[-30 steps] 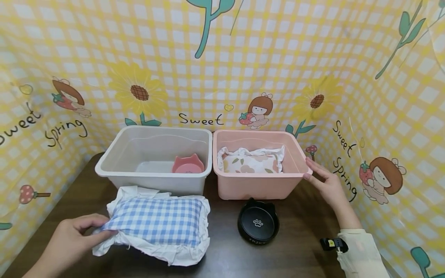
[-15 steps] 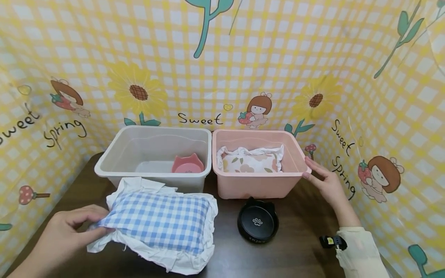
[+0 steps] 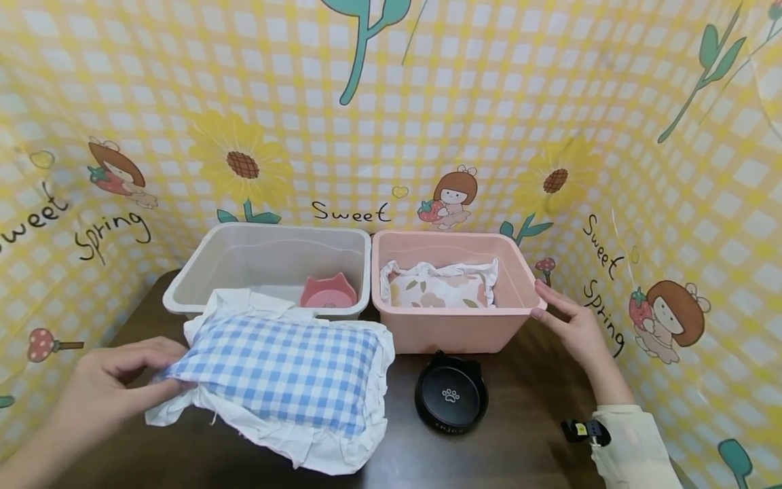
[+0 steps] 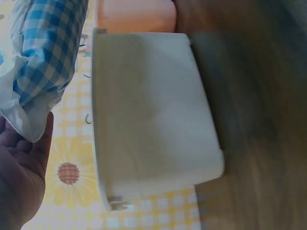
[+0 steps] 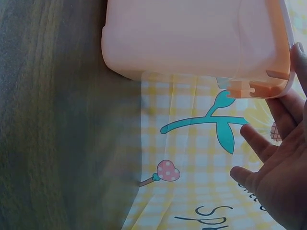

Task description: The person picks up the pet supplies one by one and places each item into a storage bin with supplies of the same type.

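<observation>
My left hand [image 3: 119, 384] pinches the left corner of a blue-and-white checked cushion [image 3: 287, 373] with a white ruffled edge. The cushion hangs above the table, covering part of the front of the grey bin [image 3: 183, 292]. In the left wrist view the cushion [image 4: 50, 48] rises from my fingers beside the bin's outer wall [image 4: 148, 110]. My right hand [image 3: 571, 326] holds the right front rim corner of the pink bin [image 3: 452, 333] between thumb and fingers; the right wrist view shows two fingers of that hand [image 5: 283, 163] extended off the bin [image 5: 187, 38].
A pink cat-eared bowl [image 3: 328, 292] sits inside the grey bin, and a floral cushion [image 3: 436, 288] lies inside the pink one. On the brown table [image 3: 519, 421] a black cat-eared bowl [image 3: 451, 397] stands before the pink bin. A patterned cloth [image 3: 489, 102] hangs behind.
My left hand has raised the checked cushion, which now overlaps the grey bin's front rim and reaches slightly farther right. The right hand keeps its hold on the pink rim.
</observation>
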### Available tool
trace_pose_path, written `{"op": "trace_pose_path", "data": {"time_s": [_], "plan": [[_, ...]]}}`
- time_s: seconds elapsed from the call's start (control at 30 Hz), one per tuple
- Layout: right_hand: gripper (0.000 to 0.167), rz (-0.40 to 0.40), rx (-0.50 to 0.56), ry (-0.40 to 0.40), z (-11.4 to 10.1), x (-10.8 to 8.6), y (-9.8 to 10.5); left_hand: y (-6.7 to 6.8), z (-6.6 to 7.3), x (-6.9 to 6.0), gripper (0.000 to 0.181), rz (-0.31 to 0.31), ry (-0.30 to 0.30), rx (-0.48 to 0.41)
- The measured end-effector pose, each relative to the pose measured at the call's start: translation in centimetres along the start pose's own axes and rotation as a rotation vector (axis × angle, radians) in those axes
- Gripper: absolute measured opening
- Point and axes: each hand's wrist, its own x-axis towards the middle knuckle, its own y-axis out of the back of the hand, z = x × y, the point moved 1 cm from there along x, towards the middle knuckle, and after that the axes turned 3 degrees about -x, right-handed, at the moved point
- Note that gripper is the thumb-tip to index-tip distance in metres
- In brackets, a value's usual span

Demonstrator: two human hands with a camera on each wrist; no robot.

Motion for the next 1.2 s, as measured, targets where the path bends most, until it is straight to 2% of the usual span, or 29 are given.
{"op": "trace_pose_path", "data": {"time_s": [0.1,0.17,0.4,0.6,0.7,0.93,1.07,1.2], "plan": [[0.053,0.002,-0.003,0.002,-0.2,0.0,0.1,0.2,0.7,0.8,0.033,0.009,-0.006,-0.080],[0.053,0.002,-0.008,0.003,-0.4,0.1,0.1,0.3,1.2,1.4,0.032,0.017,-0.004,-0.099],[0.052,0.012,-0.033,0.011,-0.2,0.3,0.4,0.3,2.4,4.0,0.024,0.061,0.042,0.064],[0.053,0.003,-0.029,0.007,0.1,0.4,0.3,-0.2,2.9,6.3,0.020,0.090,0.079,0.068],[0.053,-0.007,-0.037,0.003,-0.2,0.2,0.2,-0.4,3.5,7.5,0.016,0.078,0.105,0.097],[0.053,-0.012,-0.036,-0.006,-0.9,-0.1,0.2,-1.0,4.3,11.1,0.012,0.079,0.071,0.124],[0.053,-0.012,-0.039,0.000,-1.1,-0.1,0.4,-1.6,4.6,12.8,0.012,0.081,0.117,0.135],[0.053,-0.012,-0.044,0.000,-2.0,-0.2,0.5,-2.3,4.9,14.7,0.017,0.082,0.126,0.134]]}}
